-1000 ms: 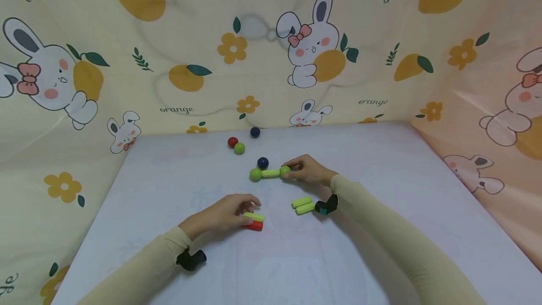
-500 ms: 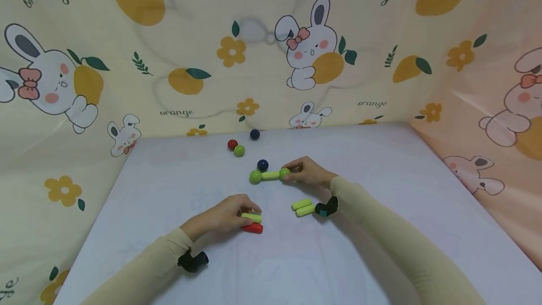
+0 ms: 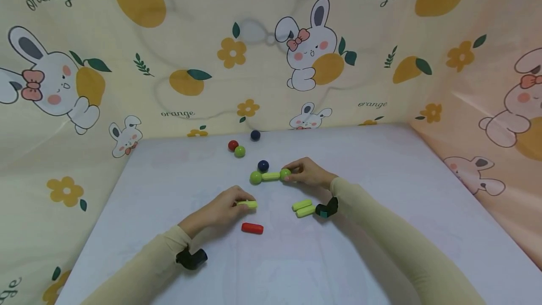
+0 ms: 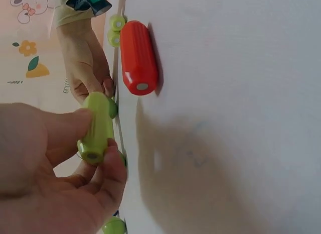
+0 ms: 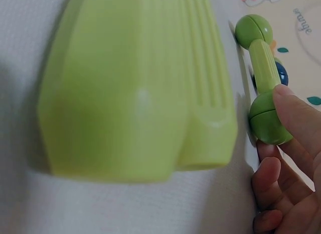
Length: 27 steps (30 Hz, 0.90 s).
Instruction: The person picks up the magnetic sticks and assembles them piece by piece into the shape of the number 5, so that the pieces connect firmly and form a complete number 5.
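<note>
My left hand (image 3: pixel 224 207) pinches a light green rod (image 4: pixel 96 127) between thumb and fingers, raised over the table. A grey disc shows at the rod's near end. Below it on the table lies a red rod (image 3: pixel 252 228). Farther right, my right hand (image 3: pixel 311 173) grips the right-hand green ball (image 5: pixel 271 118) of a dumbbell shape. That shape has a green rod (image 3: pixel 271 176) in the middle and another green ball (image 3: pixel 256 177) on its left end. A dark blue ball (image 3: pixel 263 166) sits right behind it.
Two light green rods (image 3: pixel 302 208) lie side by side under my right wrist, near the black wrist camera (image 3: pixel 327 207). At the back are a red ball (image 3: pixel 233 145), a green ball (image 3: pixel 239 151) and a dark blue ball (image 3: pixel 255 135). A printed cloth (image 3: pixel 262 60) stands behind the table.
My left hand has lifted the light green rod away from the red one and moved it slightly forward. The red rod stays behind on the table. My right hand keeps its grip.
</note>
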### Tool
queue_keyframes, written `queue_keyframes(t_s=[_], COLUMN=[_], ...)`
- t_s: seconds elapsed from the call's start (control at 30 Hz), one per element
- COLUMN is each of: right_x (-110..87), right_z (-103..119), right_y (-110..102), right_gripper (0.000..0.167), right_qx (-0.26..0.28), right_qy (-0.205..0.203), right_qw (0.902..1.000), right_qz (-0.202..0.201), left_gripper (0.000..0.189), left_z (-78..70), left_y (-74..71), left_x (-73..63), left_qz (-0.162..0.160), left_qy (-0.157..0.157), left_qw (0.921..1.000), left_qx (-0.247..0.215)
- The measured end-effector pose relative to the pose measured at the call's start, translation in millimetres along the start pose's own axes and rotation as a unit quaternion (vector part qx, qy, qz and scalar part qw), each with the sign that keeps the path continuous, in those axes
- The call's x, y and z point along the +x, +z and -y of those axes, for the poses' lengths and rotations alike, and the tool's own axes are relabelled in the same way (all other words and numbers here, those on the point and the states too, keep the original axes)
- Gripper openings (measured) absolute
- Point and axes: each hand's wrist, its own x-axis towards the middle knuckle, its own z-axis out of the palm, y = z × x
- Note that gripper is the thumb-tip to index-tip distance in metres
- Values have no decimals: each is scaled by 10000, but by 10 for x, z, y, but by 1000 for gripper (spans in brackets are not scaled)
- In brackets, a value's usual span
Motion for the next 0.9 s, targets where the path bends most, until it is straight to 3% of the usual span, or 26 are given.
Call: queue_keyframes(t_s=[0.23, 0.57, 0.77, 0.9], right_x=[-3, -6, -6, -4], right_z=[-1, 18, 15, 10], right_y=[0, -10, -9, -6], right_gripper=[42, 42, 43, 42], right_qx=[38, -4, -10, -9], right_qy=[22, 84, 64, 51], right_qw=[10000, 10000, 10000, 10000], right_qz=[21, -18, -1, 1], left_gripper=[26, 34, 37, 37], left_z=[44, 45, 90, 115], left_y=[-11, -70, -34, 3], left_x=[54, 174, 291, 356], left_qz=[-153, 0, 82, 137], left_qy=[-257, -390, -569, -824], left_qw=[9981, 9908, 9842, 9736], left_qx=[-537, -1299, -1676, -2124])
